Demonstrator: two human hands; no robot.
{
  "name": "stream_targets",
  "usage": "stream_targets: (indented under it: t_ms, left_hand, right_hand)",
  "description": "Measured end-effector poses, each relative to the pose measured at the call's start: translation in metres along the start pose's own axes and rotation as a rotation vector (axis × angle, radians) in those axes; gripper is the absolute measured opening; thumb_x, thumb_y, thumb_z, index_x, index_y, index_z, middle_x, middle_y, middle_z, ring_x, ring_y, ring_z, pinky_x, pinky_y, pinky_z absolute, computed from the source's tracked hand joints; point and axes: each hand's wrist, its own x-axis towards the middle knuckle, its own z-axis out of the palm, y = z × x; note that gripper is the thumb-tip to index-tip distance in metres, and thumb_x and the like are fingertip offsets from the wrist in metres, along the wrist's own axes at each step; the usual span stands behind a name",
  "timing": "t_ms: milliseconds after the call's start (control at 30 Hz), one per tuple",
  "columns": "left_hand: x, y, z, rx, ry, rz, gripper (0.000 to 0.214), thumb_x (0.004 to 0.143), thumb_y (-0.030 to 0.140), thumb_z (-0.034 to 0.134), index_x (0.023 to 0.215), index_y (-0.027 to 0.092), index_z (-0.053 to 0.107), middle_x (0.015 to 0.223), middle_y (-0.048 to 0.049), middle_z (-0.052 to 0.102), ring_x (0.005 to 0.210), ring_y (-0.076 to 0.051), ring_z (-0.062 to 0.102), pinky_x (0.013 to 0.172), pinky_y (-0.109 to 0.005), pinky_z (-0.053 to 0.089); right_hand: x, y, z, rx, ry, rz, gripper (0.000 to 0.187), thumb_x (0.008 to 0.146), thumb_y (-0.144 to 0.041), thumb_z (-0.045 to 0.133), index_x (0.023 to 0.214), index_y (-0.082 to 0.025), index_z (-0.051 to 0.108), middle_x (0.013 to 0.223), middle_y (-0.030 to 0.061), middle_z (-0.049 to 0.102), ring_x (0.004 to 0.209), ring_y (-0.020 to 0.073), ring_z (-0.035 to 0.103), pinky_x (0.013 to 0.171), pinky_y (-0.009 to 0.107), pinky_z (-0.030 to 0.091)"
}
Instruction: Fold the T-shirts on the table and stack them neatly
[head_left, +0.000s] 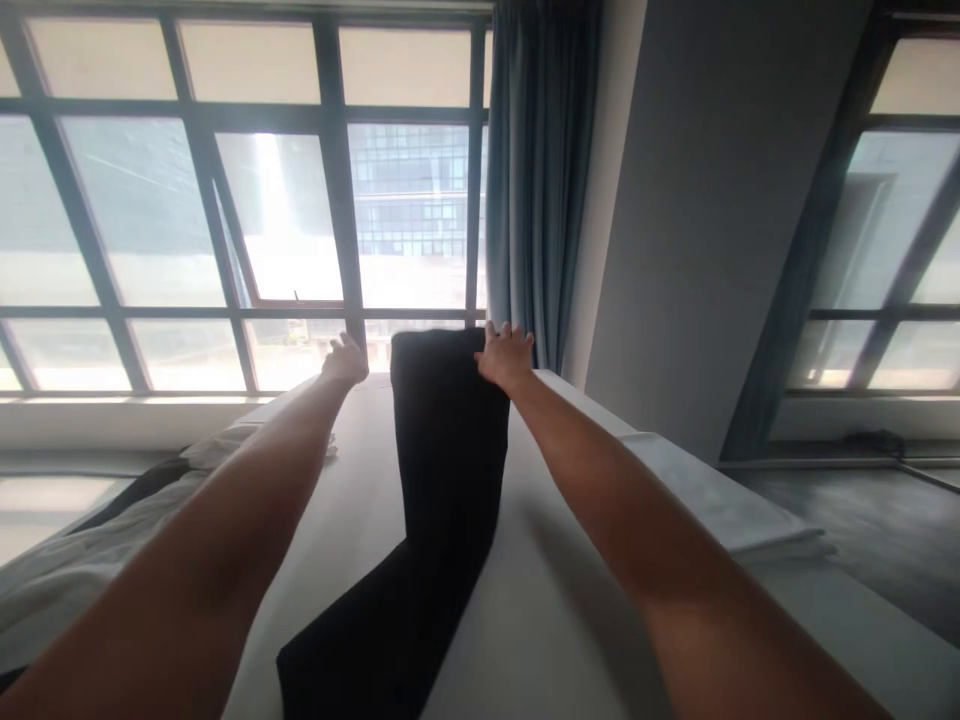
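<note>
A long black garment [442, 470], which looks like trousers, lies lengthwise on a white bed [547, 610], running from the near edge to the far end. My right hand [506, 355] rests flat on its far right corner with fingers spread. My left hand [345, 362] reaches to the far end of the bed just left of the garment, apart from it by a small gap; its fingers point away and seem loosely curled.
Crumpled white and dark bedding [97, 540] lies on the left. A folded white sheet [720, 500] sits on the bed's right side. Large windows [247, 220] and a blue curtain [536, 180] stand beyond the bed. Grey floor [862, 520] lies to the right.
</note>
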Motion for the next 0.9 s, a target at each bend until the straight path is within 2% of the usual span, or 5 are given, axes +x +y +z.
stream_targets:
  t_ms: [233, 400, 533, 733, 900]
  left_hand:
    - [-0.096, -0.041, 0.091, 0.208, -0.393, 0.008, 0.053, 0.091, 0.054, 0.049, 0.105, 0.009, 0.073, 0.112, -0.0209, 0.071, 0.112, -0.035, 0.063, 0.095, -0.041, 0.047]
    - [-0.181, -0.045, 0.088, 0.172, -0.61, 0.155, 0.087, 0.087, 0.077, 0.021, 0.121, 0.011, 0.067, 0.119, -0.0191, 0.069, 0.113, -0.033, 0.063, 0.093, -0.039, 0.046]
    - [-0.226, -0.037, 0.07, 0.143, -0.687, 0.064, 0.094, 0.077, 0.085, 0.028, 0.115, 0.008, 0.068, 0.108, -0.0202, 0.072, 0.098, -0.033, 0.067, 0.078, -0.037, 0.049]
    - [-0.251, -0.025, 0.064, 0.15, -0.55, 0.112, 0.042, 0.079, 0.052, 0.056, 0.091, 0.014, 0.07, 0.089, -0.0123, 0.073, 0.079, -0.027, 0.067, 0.064, -0.031, 0.043]
    - [-0.255, -0.029, 0.067, -0.315, -0.486, -0.051, 0.027, 0.077, 0.042, 0.061, 0.072, 0.016, 0.066, 0.055, -0.0001, 0.06, 0.055, -0.018, 0.059, 0.052, -0.027, 0.039]
  right_hand:
    - [-0.11, -0.007, 0.081, 0.072, -0.816, -0.238, 0.049, 0.084, -0.051, 0.063, 0.119, -0.019, 0.067, 0.125, 0.0149, 0.065, 0.113, 0.0299, 0.062, 0.093, 0.038, 0.048]
    - [-0.165, 0.009, 0.084, 0.066, -0.728, -0.106, 0.059, 0.084, -0.052, 0.062, 0.129, -0.013, 0.057, 0.128, 0.0202, 0.061, 0.116, 0.0331, 0.061, 0.093, 0.042, 0.049]
    - [-0.183, 0.016, 0.071, 0.142, -0.717, 0.021, 0.06, 0.087, -0.05, 0.062, 0.129, -0.009, 0.053, 0.119, 0.0221, 0.065, 0.114, 0.0327, 0.062, 0.091, 0.039, 0.05]
    - [-0.209, 0.015, 0.065, 0.918, -0.934, 0.16, 0.098, 0.077, -0.045, 0.078, 0.15, -0.019, 0.019, 0.087, 0.0046, 0.067, 0.061, 0.015, 0.066, 0.054, 0.024, 0.055]
    - [-0.24, -0.005, 0.06, 1.061, -0.977, 0.203, 0.079, 0.079, -0.029, 0.076, 0.143, -0.017, 0.032, 0.067, -0.0034, 0.06, 0.052, 0.0131, 0.061, 0.046, 0.022, 0.05]
